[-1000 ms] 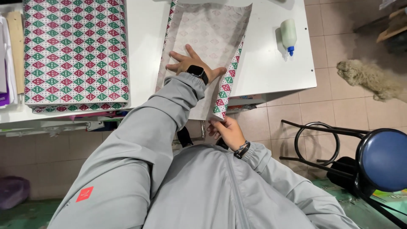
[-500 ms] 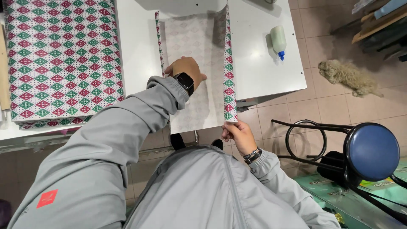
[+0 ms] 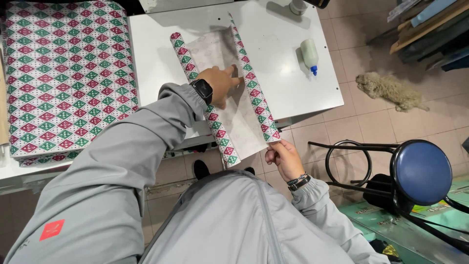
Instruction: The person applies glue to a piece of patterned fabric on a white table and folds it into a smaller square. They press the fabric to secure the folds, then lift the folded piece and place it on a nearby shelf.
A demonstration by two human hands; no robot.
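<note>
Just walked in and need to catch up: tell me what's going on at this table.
A person in a grey jacket is folding a sheet of patterned paper on a white table. The left hand presses its plain inner side flat, while the right hand pinches the folded edge hanging off the table. A stack of the same paper lies left, a glue bottle right.

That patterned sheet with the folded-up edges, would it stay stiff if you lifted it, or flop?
Probably floppy: the patterned sheet overhangs the white table and its near end seems to sag toward the right hand. Likely light, since fingertips pinch it. The left hand pressing suggests it slides or springs back.
</note>
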